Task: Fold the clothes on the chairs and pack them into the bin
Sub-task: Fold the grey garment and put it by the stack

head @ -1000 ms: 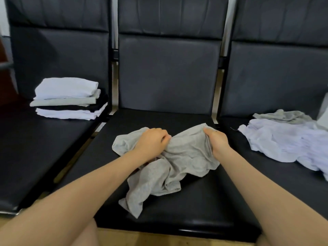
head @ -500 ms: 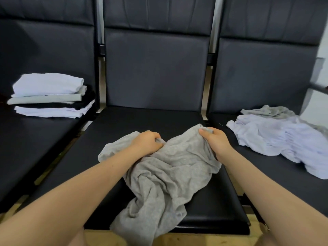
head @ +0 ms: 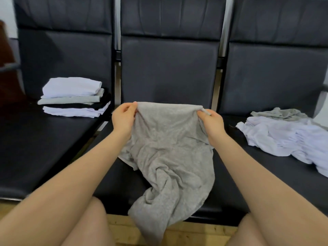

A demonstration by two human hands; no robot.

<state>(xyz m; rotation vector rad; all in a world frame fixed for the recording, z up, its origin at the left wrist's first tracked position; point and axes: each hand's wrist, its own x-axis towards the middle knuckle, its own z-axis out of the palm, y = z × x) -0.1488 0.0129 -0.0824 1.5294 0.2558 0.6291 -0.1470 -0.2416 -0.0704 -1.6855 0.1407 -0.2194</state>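
Observation:
A crumpled grey garment hangs over the middle chair seat, its lower end draped past the seat's front edge. My left hand pinches its top left corner, and my right hand pinches its top right corner, so the top edge is stretched between them above the seat. A stack of folded clothes, white, grey and black, sits on the left chair. Unfolded white and grey garments lie heaped on the right chair. No bin is in view.
Three black padded chairs stand side by side with tall backrests. A wooden floor shows below the seat fronts. My knees are at the bottom of the view.
Both hands have lifted the grey garment off the seat and moved apart, spreading its top edge; the cloth now hangs down over the seat front.

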